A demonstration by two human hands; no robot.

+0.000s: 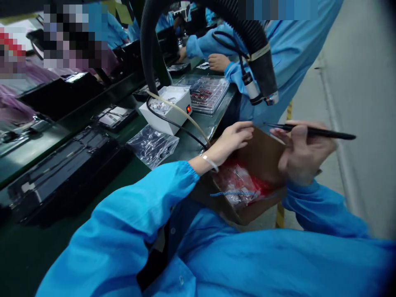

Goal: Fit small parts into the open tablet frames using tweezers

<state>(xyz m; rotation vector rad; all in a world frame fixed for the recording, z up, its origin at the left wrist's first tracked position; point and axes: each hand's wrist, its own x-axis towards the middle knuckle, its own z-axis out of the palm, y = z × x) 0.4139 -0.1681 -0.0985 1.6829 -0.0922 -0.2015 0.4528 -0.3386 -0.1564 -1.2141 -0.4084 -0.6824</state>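
Black tweezers (329, 133) lie across my right hand (305, 154), whose fingers are closed round them; their thin tip points left. My left hand (234, 142), with a pale band at its wrist, reaches over the near table edge. Its fingers are stretched out and slightly apart, the tips at the upper edge of a cardboard box flap (262, 154). Whether they press on the flap I cannot tell. Under both hands the open cardboard box (258, 211) holds clear plastic bags (236, 181) and red material (261, 187). A blue strand (232, 193) crosses the bags.
A black ribbed hose (261, 39) arches overhead. A white box with a lit red switch (188, 109), a clear bag (153, 144) and stacked clear trays (212, 93) stand on the green table. A long black device (64, 169) lies left. A co-worker's hand (219, 62) is beyond.
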